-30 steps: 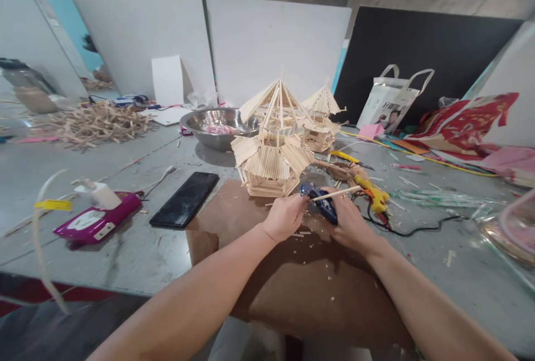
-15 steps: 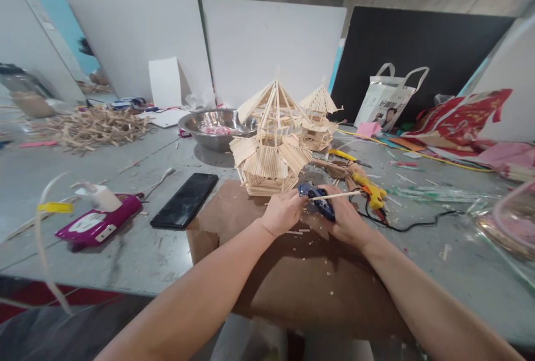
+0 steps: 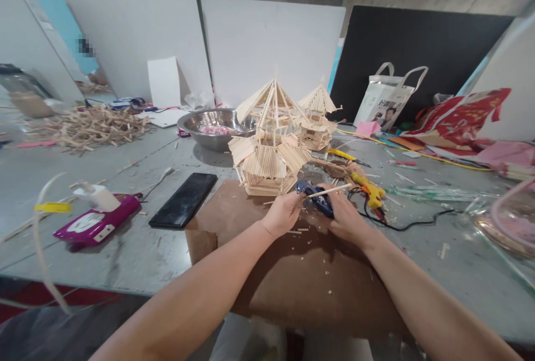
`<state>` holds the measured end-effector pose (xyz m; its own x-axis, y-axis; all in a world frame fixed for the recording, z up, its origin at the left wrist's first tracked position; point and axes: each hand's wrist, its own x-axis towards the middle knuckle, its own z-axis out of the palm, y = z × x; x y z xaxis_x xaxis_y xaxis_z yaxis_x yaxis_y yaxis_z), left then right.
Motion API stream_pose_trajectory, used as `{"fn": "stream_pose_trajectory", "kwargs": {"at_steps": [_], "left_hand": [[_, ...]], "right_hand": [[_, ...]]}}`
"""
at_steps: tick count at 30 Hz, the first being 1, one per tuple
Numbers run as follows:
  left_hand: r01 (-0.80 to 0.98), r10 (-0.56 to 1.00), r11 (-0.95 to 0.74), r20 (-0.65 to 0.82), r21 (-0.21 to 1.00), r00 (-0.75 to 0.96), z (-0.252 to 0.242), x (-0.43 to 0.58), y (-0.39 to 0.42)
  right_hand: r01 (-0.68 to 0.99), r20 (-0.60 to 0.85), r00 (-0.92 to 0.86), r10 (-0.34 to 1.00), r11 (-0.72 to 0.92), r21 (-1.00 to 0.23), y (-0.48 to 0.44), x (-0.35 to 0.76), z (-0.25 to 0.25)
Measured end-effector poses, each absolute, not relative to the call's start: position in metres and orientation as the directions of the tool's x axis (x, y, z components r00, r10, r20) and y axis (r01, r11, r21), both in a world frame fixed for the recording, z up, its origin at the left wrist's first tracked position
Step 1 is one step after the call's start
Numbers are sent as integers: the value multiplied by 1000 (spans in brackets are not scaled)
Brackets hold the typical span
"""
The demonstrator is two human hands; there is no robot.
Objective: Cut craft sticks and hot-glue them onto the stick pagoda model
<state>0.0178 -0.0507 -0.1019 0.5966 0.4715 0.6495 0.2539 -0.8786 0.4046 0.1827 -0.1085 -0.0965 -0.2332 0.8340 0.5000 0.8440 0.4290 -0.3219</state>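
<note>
Pinched in my left hand is a thin wooden stick, which points to the right. My right hand is closed around a dark blue tool, whose head meets the stick near my left fingers. Both hands are over a brown board with small stick scraps on it. Just beyond them stands a model pavilion of thin wooden sticks, with a smaller stick pavilion behind it to the right. A yellow glue gun lies right of my right hand.
Left of the board are a black phone and a purple power strip with a white plug. A metal bowl and a pile of sticks sit farther back. A white bag stands at the back right.
The stick has shifted left and tilts up more at its right end; a short part now shows left of my left fingers. The hands have otherwise hardly moved.
</note>
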Motion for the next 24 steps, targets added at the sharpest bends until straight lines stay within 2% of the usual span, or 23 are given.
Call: {"fn": "stream_pose_trajectory", "kwargs": {"at_steps": [6, 8, 13, 15, 19, 24], "left_hand": [[333, 443, -896, 633, 294, 635, -96, 14, -49], [356, 492, -871, 605, 340, 626, -96, 15, -49], [283, 629, -749, 509, 599, 588, -94, 19, -53], [244, 651, -704, 469, 667, 596, -93, 20, -54], [228, 678, -648, 414, 727, 607, -90, 20, -53], [250, 694, -642, 411, 725, 591, -91, 19, -52]], "right_hand": [[827, 448, -250, 858, 430, -363, -109, 184, -95], [843, 451, -224, 864, 404, -355, -109, 183, -94], [900, 465, -163, 870, 324, -290, -109, 181, -95], [914, 471, -152, 869, 304, -267, -109, 181, -96], [939, 420, -97, 902, 223, -261, -110, 180, -97], [959, 272, 2, 962, 75, -274, -114, 177, -94]]}}
